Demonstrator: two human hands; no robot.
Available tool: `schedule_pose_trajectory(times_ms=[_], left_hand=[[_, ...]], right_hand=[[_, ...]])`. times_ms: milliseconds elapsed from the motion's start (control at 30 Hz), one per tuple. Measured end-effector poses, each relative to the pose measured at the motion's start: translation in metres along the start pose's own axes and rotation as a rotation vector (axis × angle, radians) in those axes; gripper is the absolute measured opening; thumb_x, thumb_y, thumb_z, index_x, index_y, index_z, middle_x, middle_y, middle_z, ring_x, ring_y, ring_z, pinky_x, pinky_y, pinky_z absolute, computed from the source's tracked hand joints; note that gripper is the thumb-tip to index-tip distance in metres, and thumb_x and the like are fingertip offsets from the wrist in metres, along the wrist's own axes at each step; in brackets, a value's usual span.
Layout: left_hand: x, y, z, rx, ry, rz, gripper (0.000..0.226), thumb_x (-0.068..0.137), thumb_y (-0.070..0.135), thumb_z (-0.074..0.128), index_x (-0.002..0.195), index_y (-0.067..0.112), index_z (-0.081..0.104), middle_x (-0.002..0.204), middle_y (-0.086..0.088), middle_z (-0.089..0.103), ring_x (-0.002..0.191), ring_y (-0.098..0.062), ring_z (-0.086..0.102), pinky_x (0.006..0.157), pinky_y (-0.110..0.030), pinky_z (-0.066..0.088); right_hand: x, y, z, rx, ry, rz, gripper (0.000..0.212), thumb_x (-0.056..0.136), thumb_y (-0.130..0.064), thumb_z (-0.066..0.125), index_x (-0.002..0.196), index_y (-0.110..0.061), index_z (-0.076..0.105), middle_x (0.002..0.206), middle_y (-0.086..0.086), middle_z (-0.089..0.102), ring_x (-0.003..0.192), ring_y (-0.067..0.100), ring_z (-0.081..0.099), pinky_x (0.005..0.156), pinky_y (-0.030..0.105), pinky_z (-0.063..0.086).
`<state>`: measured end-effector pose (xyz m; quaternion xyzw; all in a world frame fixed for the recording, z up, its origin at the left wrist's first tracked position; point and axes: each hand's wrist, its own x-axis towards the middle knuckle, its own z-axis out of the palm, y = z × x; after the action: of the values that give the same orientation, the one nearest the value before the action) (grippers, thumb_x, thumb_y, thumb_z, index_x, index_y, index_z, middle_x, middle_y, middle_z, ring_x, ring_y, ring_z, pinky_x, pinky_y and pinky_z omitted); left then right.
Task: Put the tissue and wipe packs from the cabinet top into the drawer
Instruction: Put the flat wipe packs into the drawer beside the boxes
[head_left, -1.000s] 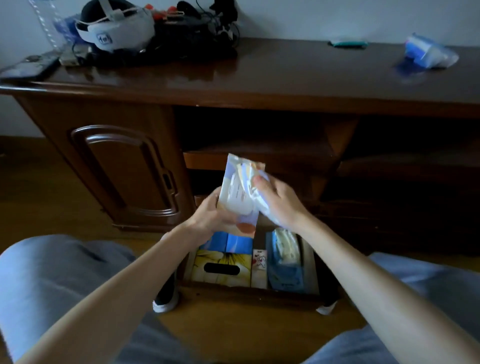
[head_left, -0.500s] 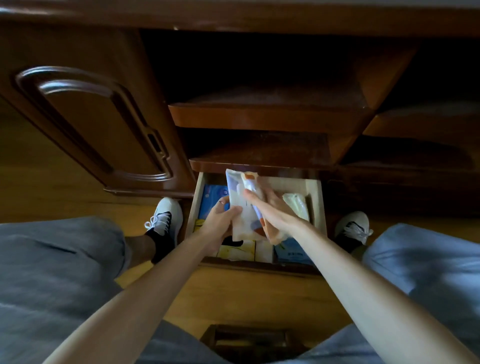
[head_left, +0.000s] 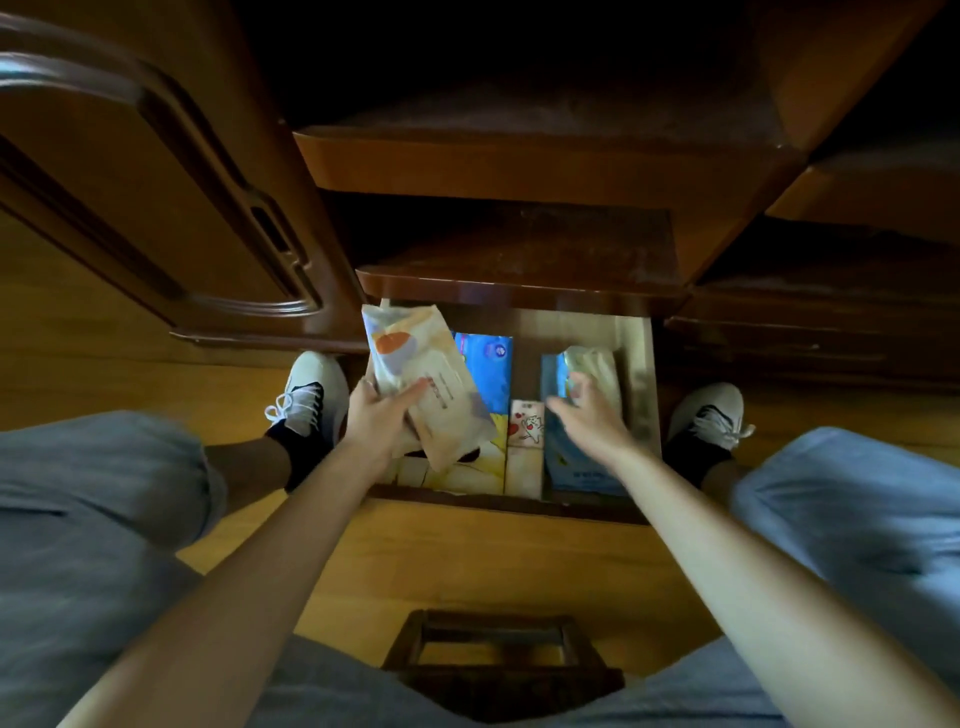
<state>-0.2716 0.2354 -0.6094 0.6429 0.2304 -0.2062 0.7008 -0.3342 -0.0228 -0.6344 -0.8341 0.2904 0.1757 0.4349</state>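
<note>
My left hand (head_left: 378, 422) grips a cream and orange wipe pack (head_left: 415, 374), tilted over the left side of the open wooden drawer (head_left: 641, 384). My right hand (head_left: 587, 421) hovers open, fingers spread, above a blue pack with a pale pack on top (head_left: 592, 371) at the drawer's right. Inside lie a blue and yellow tissue box (head_left: 485, 374) and a small cartoon-printed pack (head_left: 527, 428) in the middle. The cabinet top is out of view.
Cabinet shelves (head_left: 519, 156) overhang the drawer's back. A closed cabinet door (head_left: 130, 197) stands at the left. My white shoes (head_left: 311, 389) flank the drawer on the wooden floor. A dark wooden stool frame (head_left: 493, 654) sits between my knees.
My view tilted down from the cabinet top to the drawer. The pack came down into the drawer. My right hand let go of it and moved right over the blue pack.
</note>
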Motion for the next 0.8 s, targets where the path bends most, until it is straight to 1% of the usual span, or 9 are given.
schedule_pose_trajectory(times_ms=[133, 200, 267, 333, 400, 533, 600, 700, 800], left_hand=[[0.001, 0.011, -0.009, -0.035, 0.003, -0.036, 0.052, 0.088, 0.007, 0.076, 0.132, -0.005, 0.05, 0.12, -0.021, 0.07, 0.105, -0.035, 0.072, 0.075, -0.049, 0.062], [0.001, 0.01, -0.012, -0.019, -0.007, -0.024, 0.051, 0.089, 0.006, 0.075, 0.132, -0.004, 0.05, 0.12, -0.021, 0.07, 0.105, -0.034, 0.072, 0.073, -0.048, 0.063], [0.004, 0.012, -0.017, -0.017, -0.008, -0.002, 0.05, 0.09, 0.004, 0.073, 0.132, -0.006, 0.049, 0.121, -0.022, 0.07, 0.108, -0.036, 0.071, 0.08, -0.052, 0.062], [0.009, 0.015, -0.025, -0.018, 0.002, 0.019, 0.05, 0.09, 0.004, 0.073, 0.133, -0.006, 0.049, 0.122, -0.022, 0.07, 0.108, -0.035, 0.071, 0.087, -0.056, 0.059], [0.014, 0.017, -0.028, -0.015, 0.023, 0.021, 0.048, 0.089, 0.005, 0.074, 0.131, -0.003, 0.051, 0.119, -0.018, 0.072, 0.106, -0.032, 0.072, 0.084, -0.054, 0.061], [0.019, 0.011, -0.019, 0.033, -0.029, 0.025, 0.045, 0.089, 0.005, 0.075, 0.128, -0.005, 0.054, 0.116, -0.021, 0.072, 0.105, -0.036, 0.072, 0.084, -0.057, 0.06], [0.021, 0.006, -0.011, 0.07, -0.07, 0.035, 0.045, 0.088, 0.005, 0.075, 0.127, -0.003, 0.055, 0.117, -0.021, 0.072, 0.106, -0.037, 0.072, 0.085, -0.06, 0.059], [0.021, 0.004, 0.0, 0.09, -0.105, 0.056, 0.037, 0.087, 0.005, 0.076, 0.121, 0.004, 0.061, 0.114, -0.017, 0.075, 0.104, -0.034, 0.073, 0.082, -0.058, 0.06], [0.018, 0.004, 0.009, 0.095, -0.121, 0.035, 0.041, 0.086, 0.008, 0.078, 0.122, 0.003, 0.061, 0.111, -0.014, 0.076, 0.102, -0.033, 0.074, 0.078, -0.058, 0.061]], right_hand=[[0.03, 0.016, -0.01, -0.283, 0.169, 0.172, 0.077, 0.094, -0.039, 0.067, 0.154, -0.022, 0.024, 0.155, 0.02, 0.036, 0.134, 0.043, 0.046, 0.103, 0.051, 0.046], [0.044, 0.02, -0.007, -0.336, 0.149, 0.219, 0.086, 0.093, -0.041, 0.069, 0.158, -0.026, 0.015, 0.156, 0.021, 0.035, 0.133, 0.044, 0.048, 0.099, 0.049, 0.047], [0.056, 0.025, -0.001, -0.383, 0.102, 0.246, 0.094, 0.093, -0.041, 0.071, 0.161, -0.027, 0.008, 0.156, 0.019, 0.041, 0.131, 0.042, 0.053, 0.099, 0.05, 0.047], [0.065, 0.031, 0.005, -0.428, 0.07, 0.272, 0.093, 0.091, -0.042, 0.074, 0.159, -0.025, 0.013, 0.151, 0.017, 0.048, 0.125, 0.042, 0.058, 0.092, 0.048, 0.049], [0.069, 0.038, 0.012, -0.512, 0.083, 0.286, 0.091, 0.088, -0.042, 0.077, 0.155, -0.023, 0.019, 0.148, 0.017, 0.047, 0.121, 0.041, 0.061, 0.079, 0.044, 0.047], [0.072, 0.045, 0.009, -0.51, 0.233, 0.288, 0.069, 0.096, -0.024, 0.068, 0.15, -0.004, 0.029, 0.132, 0.022, 0.061, 0.112, 0.04, 0.066, 0.084, 0.043, 0.054], [0.071, 0.046, 0.001, -0.541, 0.267, 0.248, 0.061, 0.097, -0.017, 0.066, 0.148, 0.0, 0.038, 0.126, 0.02, 0.066, 0.111, 0.038, 0.068, 0.079, 0.041, 0.052], [0.062, 0.043, -0.01, -0.554, 0.208, 0.178, 0.024, 0.094, -0.022, 0.068, 0.114, -0.01, 0.067, 0.111, 0.012, 0.071, 0.102, 0.033, 0.07, 0.072, 0.034, 0.05], [0.049, 0.041, -0.022, -0.447, 0.21, 0.136, 0.02, 0.091, -0.028, 0.066, 0.107, -0.017, 0.07, 0.105, 0.01, 0.072, 0.1, 0.032, 0.069, 0.074, 0.032, 0.051]])
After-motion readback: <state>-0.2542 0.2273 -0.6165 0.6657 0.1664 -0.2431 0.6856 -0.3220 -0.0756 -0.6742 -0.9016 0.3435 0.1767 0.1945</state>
